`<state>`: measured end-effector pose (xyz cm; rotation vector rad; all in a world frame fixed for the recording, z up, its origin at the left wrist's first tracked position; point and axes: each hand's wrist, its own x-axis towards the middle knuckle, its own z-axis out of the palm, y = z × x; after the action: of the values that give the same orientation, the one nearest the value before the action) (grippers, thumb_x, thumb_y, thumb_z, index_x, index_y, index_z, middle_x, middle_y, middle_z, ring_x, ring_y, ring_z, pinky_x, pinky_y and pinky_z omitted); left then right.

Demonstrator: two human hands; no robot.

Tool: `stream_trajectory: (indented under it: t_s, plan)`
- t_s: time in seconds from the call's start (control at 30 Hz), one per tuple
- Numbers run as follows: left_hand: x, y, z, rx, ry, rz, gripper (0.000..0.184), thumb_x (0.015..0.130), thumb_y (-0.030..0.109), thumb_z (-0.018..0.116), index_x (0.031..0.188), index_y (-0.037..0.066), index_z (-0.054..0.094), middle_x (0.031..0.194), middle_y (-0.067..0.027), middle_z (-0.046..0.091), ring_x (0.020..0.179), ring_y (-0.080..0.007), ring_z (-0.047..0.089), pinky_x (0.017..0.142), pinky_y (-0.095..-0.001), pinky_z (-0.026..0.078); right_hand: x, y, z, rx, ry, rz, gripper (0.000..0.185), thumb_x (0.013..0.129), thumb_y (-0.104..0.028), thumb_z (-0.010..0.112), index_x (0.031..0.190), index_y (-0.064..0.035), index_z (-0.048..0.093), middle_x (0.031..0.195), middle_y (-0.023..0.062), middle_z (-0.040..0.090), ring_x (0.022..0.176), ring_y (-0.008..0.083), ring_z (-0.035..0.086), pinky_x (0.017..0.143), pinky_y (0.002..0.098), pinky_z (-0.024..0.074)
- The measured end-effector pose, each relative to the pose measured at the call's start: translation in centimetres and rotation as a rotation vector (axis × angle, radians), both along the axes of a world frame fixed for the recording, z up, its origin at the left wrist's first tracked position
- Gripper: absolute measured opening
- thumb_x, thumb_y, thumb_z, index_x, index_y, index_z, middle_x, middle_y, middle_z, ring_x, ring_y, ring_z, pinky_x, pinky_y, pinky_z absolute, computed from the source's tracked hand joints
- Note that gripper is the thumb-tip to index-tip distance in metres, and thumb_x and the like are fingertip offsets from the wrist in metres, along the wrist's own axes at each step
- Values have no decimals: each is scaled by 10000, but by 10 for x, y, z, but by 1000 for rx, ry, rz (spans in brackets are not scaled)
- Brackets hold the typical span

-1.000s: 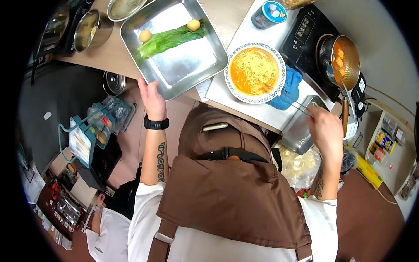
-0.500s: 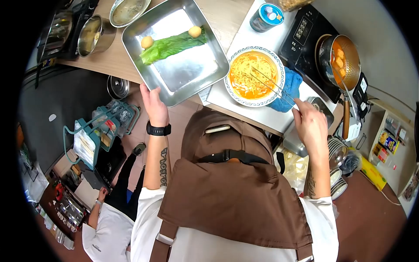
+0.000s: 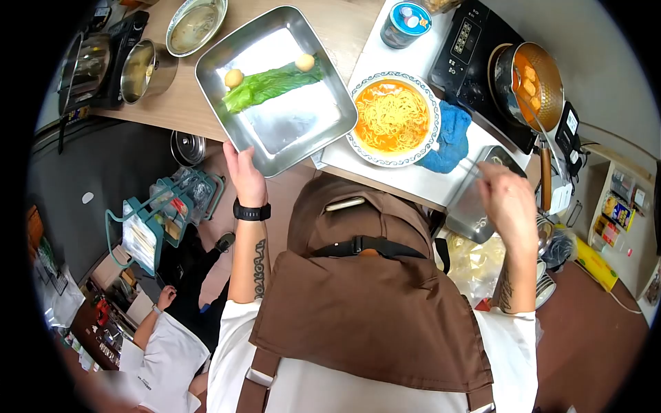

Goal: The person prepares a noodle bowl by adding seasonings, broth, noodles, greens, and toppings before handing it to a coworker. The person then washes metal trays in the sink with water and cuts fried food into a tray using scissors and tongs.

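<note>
Wooden bench (image 3: 184, 107) with a white section (image 3: 413, 60) at its right, seen from above. On the white section sits a patterned bowl (image 3: 434, 121) of noodles (image 3: 392, 118) in orange broth, beside a crumpled blue cloth (image 3: 447, 141) and below a blue can (image 3: 406, 25). Left hand (image 3: 246, 177): fingers pinching the near edge of a rectangular metal tray (image 3: 289, 132), which juts past the bench edge. In the tray, a green leaf (image 3: 268, 89) lies lengthwise with two small yellow balls (image 3: 234, 78) along its upper side. The tray's right corner meets the bowl's left rim in view; contact cannot be determined. Right hand (image 3: 508, 199): fingers curled together, pinching thin sticks (image 3: 472, 165) visible only as a faint streak, above a smaller metal pan (image 3: 468, 206). Upper right: a black cooker (image 3: 463, 69) bearing a hammered pot (image 3: 553, 100) with orange contents and a ladle. Lower left: another person in a white shirt (image 3: 165, 354).
</note>
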<state>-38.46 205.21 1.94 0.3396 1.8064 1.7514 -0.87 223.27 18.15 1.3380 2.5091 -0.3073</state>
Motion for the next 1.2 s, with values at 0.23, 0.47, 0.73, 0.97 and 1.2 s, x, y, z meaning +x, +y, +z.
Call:
stream_trajectory:
  t_s: [0.23,0.47,0.73,0.97,1.2]
  plan:
    - [9,-4,10,-8,7,-58,320,922,79,459,1230,-3,487,1154,-96,555,1061,-165,497,991,-295,382,-5,13,-21,7,50,-1,224,892,-154,647,1083,-46,690,952,176,705,875,364,675,773,452,536]
    - [18,-14,30,-96,134,-306,291,899,45,457,1187,8,477,1109,-79,551,1019,-146,499,935,-284,411,-42,17,32,-95,303,43,298,875,-151,682,1160,-62,678,929,138,689,821,351,666,723,432,525]
    - [40,-11,41,-53,32,-376,296,907,50,474,1201,22,459,1081,-68,557,998,-138,508,915,-300,429,-85,28,-46,-160,427,282,256,908,-175,646,1135,-61,678,964,123,695,861,336,671,742,426,535]
    - [35,-18,42,-90,39,-381,308,887,49,474,1194,23,465,1079,-64,547,998,-136,496,919,-289,415,-89,27,-31,-156,421,202,231,907,-173,641,1106,-69,696,998,121,712,858,336,677,750,426,540]
    - [29,-17,40,-79,25,-367,309,892,57,486,1197,12,470,1092,-78,556,1007,-142,503,916,-294,424,-94,32,-41,-191,506,231,198,885,-149,677,1053,-57,726,953,129,721,816,336,686,735,415,550]
